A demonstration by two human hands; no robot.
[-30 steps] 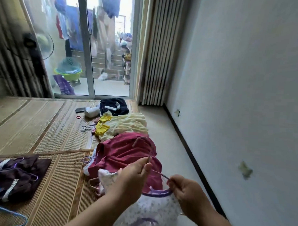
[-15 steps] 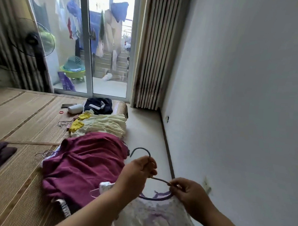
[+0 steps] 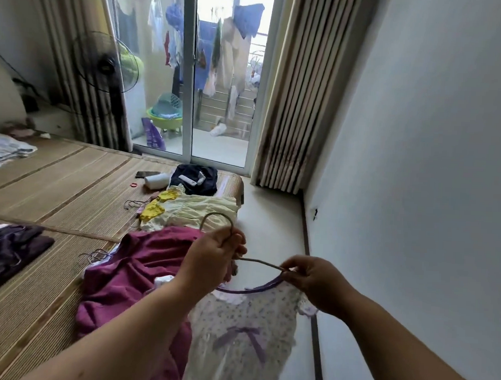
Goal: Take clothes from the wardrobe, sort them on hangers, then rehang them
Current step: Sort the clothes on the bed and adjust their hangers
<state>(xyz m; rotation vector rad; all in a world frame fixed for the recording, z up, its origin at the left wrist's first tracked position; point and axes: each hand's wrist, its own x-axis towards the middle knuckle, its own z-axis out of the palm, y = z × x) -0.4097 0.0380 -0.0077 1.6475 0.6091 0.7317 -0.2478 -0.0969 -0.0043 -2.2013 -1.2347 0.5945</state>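
Note:
A small white floral dress (image 3: 243, 333) with a purple bow and purple neck trim hangs from a thin hanger (image 3: 257, 262). My left hand (image 3: 214, 257) grips the hanger at the base of its hook. My right hand (image 3: 311, 281) pinches the hanger's arm together with the dress's neckline at the right shoulder. Beneath them a maroon garment (image 3: 136, 274) lies on the woven mat (image 3: 38, 295). Beyond it lie a pale yellow garment (image 3: 196, 210) and a dark navy one (image 3: 195, 178).
A dark purple garment (image 3: 8, 251) lies on the mat at the left. Loose wire hangers (image 3: 94, 255) sit beside the maroon garment. A standing fan (image 3: 105, 65) and curtains flank the glass balcony door (image 3: 188, 72). A white wall (image 3: 416, 168) runs along the right.
The view has tilted up and swung left. Both hands have lifted the hanger and dress higher, and more of the dress now hangs in view.

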